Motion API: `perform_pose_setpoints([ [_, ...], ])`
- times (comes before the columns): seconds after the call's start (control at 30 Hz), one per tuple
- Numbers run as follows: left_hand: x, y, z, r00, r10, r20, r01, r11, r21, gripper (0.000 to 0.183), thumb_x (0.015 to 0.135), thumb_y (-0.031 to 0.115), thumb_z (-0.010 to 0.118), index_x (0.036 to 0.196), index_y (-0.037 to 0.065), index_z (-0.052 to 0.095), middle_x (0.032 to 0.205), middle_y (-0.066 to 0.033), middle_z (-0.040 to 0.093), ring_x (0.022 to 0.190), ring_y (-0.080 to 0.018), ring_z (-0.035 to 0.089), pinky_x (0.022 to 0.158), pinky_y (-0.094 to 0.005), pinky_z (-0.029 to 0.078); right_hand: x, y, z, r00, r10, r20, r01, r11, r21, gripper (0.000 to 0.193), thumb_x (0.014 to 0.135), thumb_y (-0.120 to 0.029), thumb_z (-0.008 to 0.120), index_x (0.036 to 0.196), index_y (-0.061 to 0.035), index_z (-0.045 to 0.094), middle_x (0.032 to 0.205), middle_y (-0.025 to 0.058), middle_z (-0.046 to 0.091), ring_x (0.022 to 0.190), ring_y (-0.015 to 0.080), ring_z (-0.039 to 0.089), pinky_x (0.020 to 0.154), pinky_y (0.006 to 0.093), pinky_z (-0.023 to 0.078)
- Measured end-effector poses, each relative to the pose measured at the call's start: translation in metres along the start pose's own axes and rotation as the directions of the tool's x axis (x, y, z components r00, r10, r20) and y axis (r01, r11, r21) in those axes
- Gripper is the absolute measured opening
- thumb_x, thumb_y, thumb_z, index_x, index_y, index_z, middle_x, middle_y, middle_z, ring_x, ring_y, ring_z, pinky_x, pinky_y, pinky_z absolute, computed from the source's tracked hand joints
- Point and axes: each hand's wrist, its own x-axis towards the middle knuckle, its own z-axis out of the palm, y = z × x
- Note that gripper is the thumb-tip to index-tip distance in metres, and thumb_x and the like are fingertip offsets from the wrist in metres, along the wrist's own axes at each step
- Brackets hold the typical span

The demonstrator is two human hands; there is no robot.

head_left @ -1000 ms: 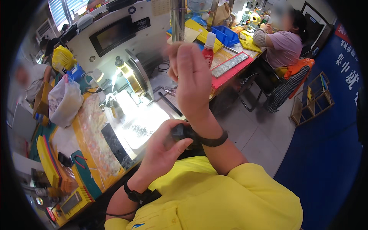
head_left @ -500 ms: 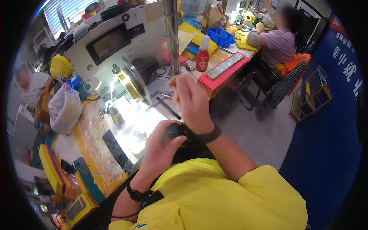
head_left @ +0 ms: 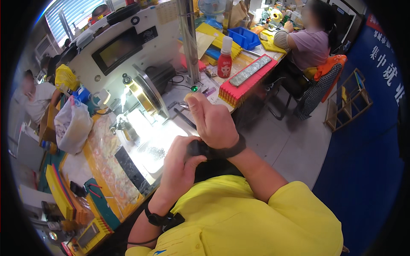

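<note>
Ahead of the right hand (head_left: 217, 124), I see a metal post (head_left: 188, 42) rising from the desk (head_left: 215, 100); just right of it, a red bottle (head_left: 224, 65) and a red ridged stack (head_left: 232, 97) block the way. Leftward, a round metal wheel (head_left: 156, 94) obstructs. Rightward, there's passing room over the floor (head_left: 277, 145), short of the chair (head_left: 318, 97).

left hand (head_left: 178, 165): seemingly grips black device (head_left: 197, 149) | right hand (head_left: 215, 125): just beyond

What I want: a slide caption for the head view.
Left hand gripping a black device at the wrist of the right hand, with a red bottle standing beyond.
</note>
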Motion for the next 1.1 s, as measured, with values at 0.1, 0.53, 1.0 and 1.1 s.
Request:
perform_pose_setpoints([
  [0.1,0.000,0.000,0.000,0.999,-0.051,-0.016,0.052,0.999,0.009,0.042,0.092,-0.001,0.079,0.131,0.001,0.063,0.110,-0.0195,0.064,0.099,-0.0429,0.064,0.089,-0.0437,0.053,0.002,-0.002,0.005,0.994,-0.058,-0.093,0.066,0.994,0.088,0.025,0.118,-0.027,0.057,0.124,-0.0041,0.065,0.071,0.0201,0.066,0.066,0.0456,0.069,0.055,0.0526,0.050],
  [0.53,-0.002,0.005,-0.002,0.992,-0.123,-0.039,0.120,0.991,-0.064,0.040,0.095,-0.007,0.074,0.132,0.003,0.063,0.110,-0.0174,0.067,0.097,-0.0355,0.068,0.089,-0.0386,0.055,0.006,0.000,0.012,0.970,-0.180,-0.162,0.208,0.963,0.174,0.027,0.121,-0.025,0.051,0.126,-0.0038,0.067,0.091,0.0148,0.072,0.064,0.0352,0.071,0.058,0.0400,0.052],
  [1.0,-0.002,-0.004,-0.002,0.971,-0.237,-0.015,0.230,0.954,-0.192,0.038,0.097,-0.005,0.073,0.133,0.003,0.064,0.108,-0.0115,0.069,0.095,-0.0224,0.067,0.089,-0.0351,0.055,0.006,0.008,0.017,0.960,-0.221,-0.171,0.247,0.958,0.149,0.019,0.116,-0.020,0.061,0.125,-0.0037,0.064,0.078,0.0170,0.070,0.061,0.0414,0.070,0.052,0.0492,0.052],
  [1.1,-0.003,-0.007,0.001,0.968,-0.253,-0.005,0.244,0.938,-0.247,0.038,0.099,-0.002,0.075,0.135,0.004,0.063,0.110,-0.0106,0.069,0.098,-0.0200,0.066,0.091,-0.0337,0.054,0.005,0.011,0.016,0.963,-0.210,-0.167,0.234,0.962,0.139,0.020,0.116,-0.021,0.060,0.125,-0.0038,0.064,0.077,0.0165,0.069,0.060,0.0407,0.070,0.052,0.0486,0.052],
])
